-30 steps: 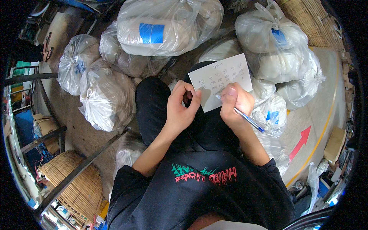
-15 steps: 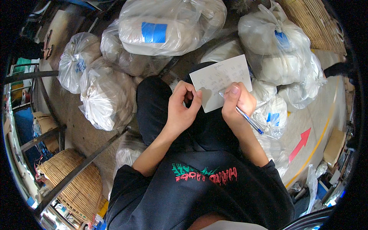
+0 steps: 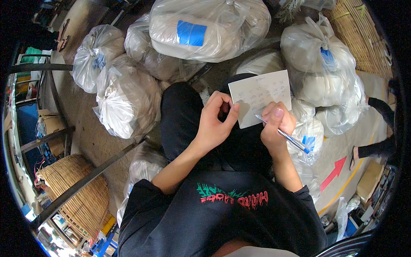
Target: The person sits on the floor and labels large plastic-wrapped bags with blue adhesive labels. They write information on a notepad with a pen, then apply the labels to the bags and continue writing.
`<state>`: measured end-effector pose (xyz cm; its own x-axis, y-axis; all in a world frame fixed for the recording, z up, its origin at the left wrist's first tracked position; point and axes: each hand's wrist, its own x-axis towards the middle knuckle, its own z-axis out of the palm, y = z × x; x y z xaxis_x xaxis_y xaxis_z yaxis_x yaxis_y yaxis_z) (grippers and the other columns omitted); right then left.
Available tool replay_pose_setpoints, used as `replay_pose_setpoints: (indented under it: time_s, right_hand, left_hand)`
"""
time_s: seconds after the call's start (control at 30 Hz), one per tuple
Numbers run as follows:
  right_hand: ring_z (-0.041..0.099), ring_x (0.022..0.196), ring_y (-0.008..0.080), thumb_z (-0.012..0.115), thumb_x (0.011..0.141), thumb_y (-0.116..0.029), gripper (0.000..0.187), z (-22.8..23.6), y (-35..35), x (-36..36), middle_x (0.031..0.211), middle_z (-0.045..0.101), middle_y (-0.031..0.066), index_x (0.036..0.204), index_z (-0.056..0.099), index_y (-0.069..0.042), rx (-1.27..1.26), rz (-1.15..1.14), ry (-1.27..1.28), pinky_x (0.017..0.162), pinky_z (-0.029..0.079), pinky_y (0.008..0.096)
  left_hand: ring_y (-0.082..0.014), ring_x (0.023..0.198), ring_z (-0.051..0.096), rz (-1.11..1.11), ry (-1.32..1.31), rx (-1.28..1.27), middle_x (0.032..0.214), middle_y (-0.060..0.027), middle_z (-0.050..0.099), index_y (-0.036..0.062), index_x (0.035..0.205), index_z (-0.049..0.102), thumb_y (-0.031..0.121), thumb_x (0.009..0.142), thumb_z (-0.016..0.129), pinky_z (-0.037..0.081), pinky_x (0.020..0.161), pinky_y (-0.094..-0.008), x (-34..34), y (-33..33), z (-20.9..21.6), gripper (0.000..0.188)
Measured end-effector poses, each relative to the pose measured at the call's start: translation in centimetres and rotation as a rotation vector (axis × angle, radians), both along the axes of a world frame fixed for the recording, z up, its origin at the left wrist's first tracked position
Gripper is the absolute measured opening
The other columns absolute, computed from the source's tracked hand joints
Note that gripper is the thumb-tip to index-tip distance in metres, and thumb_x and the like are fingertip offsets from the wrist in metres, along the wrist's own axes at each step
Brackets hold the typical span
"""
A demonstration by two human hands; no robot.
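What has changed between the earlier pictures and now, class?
A passer-by's dark-clad legs now show at the right edge. The left hand, right hand and paper sit further right and lower, apparently because the view turned. Nothing was taken hold of or let go: the right hand still holds the pen, the left stays at the paper's left edge.

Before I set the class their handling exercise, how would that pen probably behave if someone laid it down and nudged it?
The pen would probably roll, since its barrel looks slender and round. It seems stiff, staying straight in the right hand. Its shiny surface suggests it might be slightly slippery.
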<state>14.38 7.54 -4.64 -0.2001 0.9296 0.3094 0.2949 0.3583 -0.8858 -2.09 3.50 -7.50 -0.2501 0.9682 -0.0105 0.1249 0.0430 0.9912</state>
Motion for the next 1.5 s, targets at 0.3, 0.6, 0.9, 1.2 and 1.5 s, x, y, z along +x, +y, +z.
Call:
replay_pose_setpoints:
  time_s: [0.3, 0.6, 0.9, 1.2, 1.5]
  right_hand:
    - [0.066, 0.093, 0.0350, 0.086, 0.073, -0.044, 0.057, 3.0, 0.6, 0.3, 0.106, 0.066, 0.0170, 0.104, 0.054, -0.008, 0.420, 0.087, -0.453, 0.088, 0.052, 0.0453]
    - [0.059, 0.119, 0.0386, 0.093, 0.062, -0.020, 0.069, 1.6, 1.1, 1.7, 0.133, 0.058, 0.0241, 0.110, 0.046, -0.005, 0.082, 0.134, -0.167, 0.100, 0.046, 0.0437]
    - [0.053, 0.129, 0.0362, 0.094, 0.061, -0.014, 0.079, 2.0, 0.0, 0.6, 0.137, 0.052, 0.0277, 0.117, 0.039, -0.006, -0.071, 0.151, -0.103, 0.108, 0.041, 0.0419]
    - [0.057, 0.121, 0.0275, 0.065, 0.086, -0.002, 0.040, 3.8, 1.5, 4.0, 0.130, 0.058, 0.0216, 0.119, 0.043, -0.005, -0.109, -0.007, 0.024, 0.104, 0.042, 0.0359]
    - [0.059, 0.085, 0.0223, 0.065, 0.090, -0.011, 0.018, 6.9, 3.5, 4.4, 0.102, 0.062, 0.0144, 0.101, 0.053, -0.004, 0.647, -0.061, -0.030, 0.072, 0.046, 0.0322]
  left_hand:
    - [-0.0075, 0.085, 0.054, -0.031, -0.221, -0.166, 0.087, -0.0012, 0.059, 0.0034, 0.090, 0.057, 0.015, 0.096, 0.067, 0.045, 0.077, -0.0255, -0.6, -0.9, 1.7, 0.017]
    - [-0.0056, 0.090, 0.051, -0.117, -0.567, -0.175, 0.093, 0.0029, 0.059, 0.0072, 0.084, 0.054, 0.021, 0.097, 0.068, 0.041, 0.086, -0.0239, -1.9, -0.9, 1.6, 0.024]
    - [-0.0104, 0.092, 0.058, -0.074, -0.665, -0.091, 0.096, 0.0008, 0.067, 0.0096, 0.085, 0.057, 0.024, 0.091, 0.075, 0.044, 0.089, -0.0292, -1.3, -0.9, 0.7, 0.023]
    - [-0.0071, 0.093, 0.054, -0.058, -0.497, -0.116, 0.098, 0.0003, 0.063, 0.0065, 0.087, 0.054, 0.017, 0.099, 0.065, 0.043, 0.087, -0.0258, -1.4, -0.3, 0.5, 0.019]
    - [-0.0038, 0.085, 0.050, -0.031, -0.409, -0.155, 0.091, 0.0020, 0.059, 0.0055, 0.086, 0.050, 0.012, 0.101, 0.060, 0.042, 0.077, -0.0216, -1.2, 0.1, 1.6, 0.020]
